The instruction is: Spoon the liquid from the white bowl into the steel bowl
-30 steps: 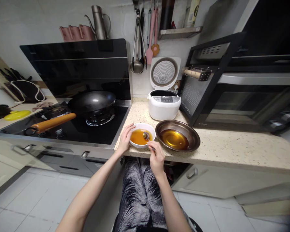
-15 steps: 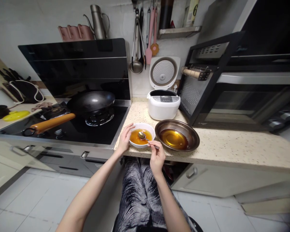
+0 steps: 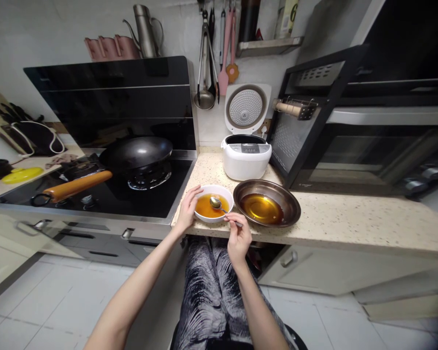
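Observation:
A white bowl (image 3: 207,218) of amber liquid stands at the counter's front edge. My left hand (image 3: 189,209) grips its left side, fingers on the rim. In my right hand (image 3: 240,238) is the handle of a metal spoon (image 3: 215,202), pinched between thumb and fingers. The spoon's head is over the middle of the bowl, at or just above the liquid; I cannot tell which. Just to the right sits a wide dark metal basin (image 3: 294,206), also holding amber liquid.
Behind the bowls a white rice cooker (image 3: 246,163) stands with its lid up. On the stove to the left is a black wok (image 3: 138,150), its wooden handle (image 3: 78,186) pointing toward me. A black oven (image 3: 368,160) fills the right side. Utensils (image 3: 206,63) hang on the wall.
The spoon has shifted slightly to the right and up within the bowl, with my right hand moving slightly right. My left hand keeps its place on the bowl.

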The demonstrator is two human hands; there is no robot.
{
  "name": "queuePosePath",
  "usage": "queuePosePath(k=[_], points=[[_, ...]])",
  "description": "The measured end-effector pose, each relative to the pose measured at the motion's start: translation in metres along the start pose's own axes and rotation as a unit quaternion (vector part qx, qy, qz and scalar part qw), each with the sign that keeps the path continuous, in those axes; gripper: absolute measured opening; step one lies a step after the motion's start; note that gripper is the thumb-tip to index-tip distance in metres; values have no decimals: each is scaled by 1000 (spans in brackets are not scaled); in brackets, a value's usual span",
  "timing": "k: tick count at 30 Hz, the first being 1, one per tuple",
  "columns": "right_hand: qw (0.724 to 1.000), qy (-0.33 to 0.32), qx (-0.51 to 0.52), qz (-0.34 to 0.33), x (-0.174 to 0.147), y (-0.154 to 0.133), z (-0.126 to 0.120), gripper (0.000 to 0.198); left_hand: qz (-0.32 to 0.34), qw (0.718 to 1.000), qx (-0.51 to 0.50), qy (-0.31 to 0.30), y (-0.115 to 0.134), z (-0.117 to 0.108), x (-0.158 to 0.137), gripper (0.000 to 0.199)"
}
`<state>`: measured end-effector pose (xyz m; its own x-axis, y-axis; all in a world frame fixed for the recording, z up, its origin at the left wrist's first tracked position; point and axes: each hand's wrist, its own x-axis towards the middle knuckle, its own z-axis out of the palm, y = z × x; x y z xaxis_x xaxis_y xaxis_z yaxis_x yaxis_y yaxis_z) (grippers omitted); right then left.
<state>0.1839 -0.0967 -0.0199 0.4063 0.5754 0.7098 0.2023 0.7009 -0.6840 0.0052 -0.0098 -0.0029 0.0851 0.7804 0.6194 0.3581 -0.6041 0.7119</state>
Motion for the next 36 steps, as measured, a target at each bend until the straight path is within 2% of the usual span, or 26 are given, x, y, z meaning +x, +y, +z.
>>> queuePosePath(k=[12,24,29,36], points=[[1000,10,0,-6,4,-6,-5,15,1,1000,2,0,0,0,0,39],[996,91,5,-4,20,-16,-23,11,-3,1000,4,-3,2,-1,0,38],[994,102,-24,-33,26,-11,-32,10,-2,1000,2,2,2,-1,0,39],[981,49,-134,-131,30,-4,-41,18,-7,1000,1,4,3,0,0,39]])
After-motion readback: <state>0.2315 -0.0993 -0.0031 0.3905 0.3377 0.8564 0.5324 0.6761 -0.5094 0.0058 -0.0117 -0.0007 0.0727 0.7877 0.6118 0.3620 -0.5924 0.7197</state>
